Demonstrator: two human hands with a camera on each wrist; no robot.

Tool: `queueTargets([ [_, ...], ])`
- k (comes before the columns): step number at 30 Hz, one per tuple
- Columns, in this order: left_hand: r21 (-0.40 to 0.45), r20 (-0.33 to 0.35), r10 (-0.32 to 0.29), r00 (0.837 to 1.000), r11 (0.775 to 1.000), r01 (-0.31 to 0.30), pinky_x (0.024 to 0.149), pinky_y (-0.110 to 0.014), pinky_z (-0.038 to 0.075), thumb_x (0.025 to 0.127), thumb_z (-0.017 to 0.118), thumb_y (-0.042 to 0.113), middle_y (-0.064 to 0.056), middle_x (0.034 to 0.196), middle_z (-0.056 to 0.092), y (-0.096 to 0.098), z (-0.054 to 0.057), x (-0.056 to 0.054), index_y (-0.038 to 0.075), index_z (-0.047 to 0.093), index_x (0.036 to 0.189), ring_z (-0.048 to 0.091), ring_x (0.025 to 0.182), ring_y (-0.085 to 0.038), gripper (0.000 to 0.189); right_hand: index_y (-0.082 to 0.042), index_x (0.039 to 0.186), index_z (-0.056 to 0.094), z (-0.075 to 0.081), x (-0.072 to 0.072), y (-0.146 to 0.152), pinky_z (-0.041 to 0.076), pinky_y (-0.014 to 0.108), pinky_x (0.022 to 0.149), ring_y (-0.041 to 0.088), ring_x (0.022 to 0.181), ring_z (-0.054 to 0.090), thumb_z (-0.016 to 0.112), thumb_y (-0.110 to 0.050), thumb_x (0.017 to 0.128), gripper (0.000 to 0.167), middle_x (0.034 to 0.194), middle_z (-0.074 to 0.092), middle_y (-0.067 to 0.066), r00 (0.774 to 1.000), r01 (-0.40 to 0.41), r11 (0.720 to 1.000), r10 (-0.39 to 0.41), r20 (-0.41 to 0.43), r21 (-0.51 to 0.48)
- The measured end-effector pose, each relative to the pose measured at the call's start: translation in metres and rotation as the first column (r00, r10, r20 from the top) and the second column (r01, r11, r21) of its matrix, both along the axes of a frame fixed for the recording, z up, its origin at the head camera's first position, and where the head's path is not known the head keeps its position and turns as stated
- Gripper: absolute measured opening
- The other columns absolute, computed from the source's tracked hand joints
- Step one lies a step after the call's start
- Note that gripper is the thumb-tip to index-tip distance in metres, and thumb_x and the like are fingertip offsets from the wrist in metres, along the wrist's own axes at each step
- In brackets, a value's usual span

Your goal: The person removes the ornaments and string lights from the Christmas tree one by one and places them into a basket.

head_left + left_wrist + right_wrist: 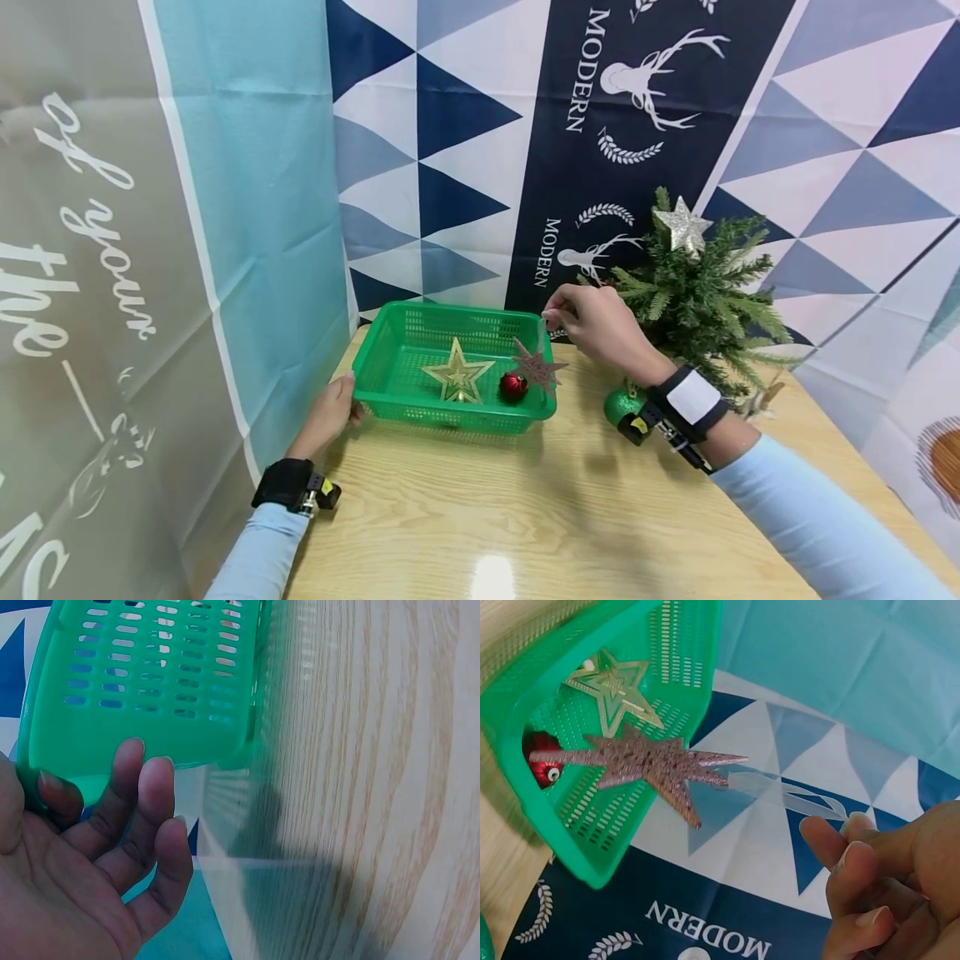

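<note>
- The glittered pink star ornament [645, 761] hangs from a translucent ribbon loop [769, 787] by the right end of the green basket [453, 421]; in the head view it overlaps that end, and I cannot tell whether it touches the rim.
- The right hand [600, 321] pinches the far end of the loop between thumb and index finger; its other fingers are bent.
- The left hand [330, 412] grips the basket's left end at the rim with thumb and index finger; its other fingers are loosely bent and spread a little.
- To handle the star well, I would hold the loop squarely in the pinch, let any swing die down, and give the spikes room past the rim and the red bauble [513, 387].
- Steady pressure on the left rim should stop the basket sliding on the counter [420, 517].
- The star's long axis runs from the ribbon end to its longest spike, roughly upright in the head view; that spike points downward, away from the right hand.
</note>
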State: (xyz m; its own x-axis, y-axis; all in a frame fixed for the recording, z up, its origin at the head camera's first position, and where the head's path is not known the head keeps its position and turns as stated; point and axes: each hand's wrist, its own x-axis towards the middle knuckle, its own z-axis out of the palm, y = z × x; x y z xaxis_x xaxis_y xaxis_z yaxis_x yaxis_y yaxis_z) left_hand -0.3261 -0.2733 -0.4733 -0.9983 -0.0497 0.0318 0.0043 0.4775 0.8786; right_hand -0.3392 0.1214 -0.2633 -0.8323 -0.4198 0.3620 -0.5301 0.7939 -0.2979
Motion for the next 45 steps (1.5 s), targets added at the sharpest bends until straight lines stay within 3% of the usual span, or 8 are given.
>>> queueTargets([
  [12, -0.006, -0.039, 0.0, 0.999, 1.0, 0.0, 0.068, -0.032, 0.047, 0.106, 0.019, 0.047, -0.018, 0.081, 0.062, 0.001, 0.0, -0.001, 0.003, 0.048, 0.091, 0.06, 0.068, -0.027, 0.055, -0.015, 0.096, 0.068, -0.008, -0.002, -0.02, 0.04, 0.027, 0.052, 0.011, 0.059, 0.058, 0.059, -0.023, 0.097, 0.013, 0.086, 0.074, 0.001, 0.999, -0.036, 0.999, 0.036, -0.03, -0.006],
  [20, -0.004, -0.027, -0.001, 1.0, 1.0, 0.001, 0.069, -0.033, 0.049, 0.105, 0.018, 0.05, -0.018, 0.081, 0.062, 0.001, -0.001, -0.003, 0.006, 0.043, 0.083, 0.06, 0.066, -0.023, 0.055, -0.015, 0.095, 0.068, -0.014, -0.005, -0.03, 0.04, 0.026, 0.05, 0.009, 0.058, 0.059, 0.061, -0.023, 0.096, 0.01, 0.083, 0.074, 0.001, 0.996, -0.058, 0.998, 0.056, -0.076, -0.019],
  [29, -0.018, -0.028, -0.001, 1.0, 1.0, 0.001, 0.067, -0.032, 0.048, 0.106, 0.018, 0.045, -0.015, 0.077, 0.062, -0.001, -0.002, -0.003, 0.005, 0.046, 0.086, 0.059, 0.064, -0.023, 0.053, -0.017, 0.093, 0.069, -0.022, -0.013, -0.04, 0.029, 0.024, 0.043, 0.008, 0.045, 0.047, 0.063, -0.026, 0.095, 0.011, 0.083, 0.075, -0.003, 0.993, -0.061, 0.998, 0.059, -0.102, -0.018],
  [34, -0.01, -0.033, -0.004, 0.999, 1.0, 0.004, 0.068, -0.032, 0.047, 0.104, 0.017, 0.052, -0.015, 0.075, 0.062, -0.002, -0.005, -0.001, 0.005, 0.045, 0.083, 0.059, 0.065, -0.025, 0.059, -0.018, 0.094, 0.07, -0.027, -0.018, -0.045, 0.033, 0.025, 0.045, 0.006, 0.048, 0.051, 0.063, -0.028, 0.095, 0.012, 0.082, 0.074, -0.005, 0.991, -0.053, 0.999, 0.052, -0.122, -0.007],
  [45, 0.005, -0.02, 0.003, 1.0, 1.0, -0.003, 0.069, -0.033, 0.048, 0.107, 0.019, 0.043, -0.017, 0.079, 0.061, -0.001, -0.001, 0.001, 0.003, 0.046, 0.086, 0.059, 0.065, -0.024, 0.053, -0.017, 0.096, 0.071, -0.037, -0.028, -0.056, 0.047, 0.025, 0.055, 0.01, 0.064, 0.065, 0.063, -0.026, 0.095, 0.012, 0.084, 0.074, -0.003, 0.987, -0.024, 1.0, 0.023, -0.156, -0.003],
])
